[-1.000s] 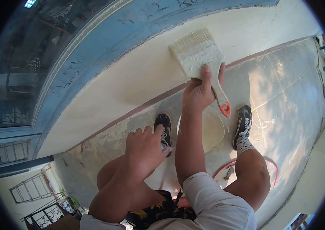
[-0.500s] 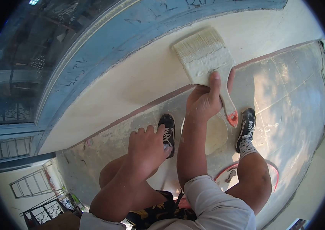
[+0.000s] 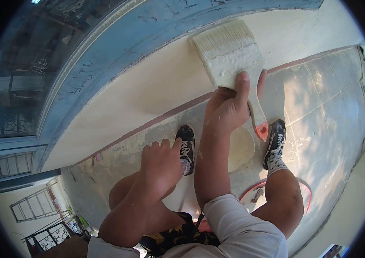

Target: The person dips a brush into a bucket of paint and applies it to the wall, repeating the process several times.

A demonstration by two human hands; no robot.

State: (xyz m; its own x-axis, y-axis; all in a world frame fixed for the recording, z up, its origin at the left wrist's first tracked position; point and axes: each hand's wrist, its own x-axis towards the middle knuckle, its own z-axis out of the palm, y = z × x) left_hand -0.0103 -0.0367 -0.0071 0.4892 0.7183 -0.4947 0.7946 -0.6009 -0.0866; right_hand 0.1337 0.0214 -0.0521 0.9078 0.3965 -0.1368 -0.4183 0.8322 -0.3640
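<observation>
My right hand (image 3: 233, 105) is wrapped round a wide paintbrush (image 3: 233, 62), thumb on its near face. The brush is coated in pale paint; its bristles point up toward the cream wall (image 3: 148, 99), and its red-tipped handle hangs below my palm. Whether the bristles touch the wall I cannot tell. My left hand (image 3: 161, 159) rests over my left knee area with its fingers bent, and what lies under the fingers is hidden. Behind my right forearm, a round pale container (image 3: 242, 150) stands on the floor between my shoes, partly hidden.
A blue window frame (image 3: 88, 81) runs above the wall. My black shoes (image 3: 185, 144) are on the grey floor (image 3: 316, 142). A red-rimmed round object (image 3: 251, 195) lies partly behind my right leg. Metal ladder-like bars (image 3: 34, 205) stand at lower left.
My right hand and the brush have moved slightly up and left in view. My left hand has shifted a little left.
</observation>
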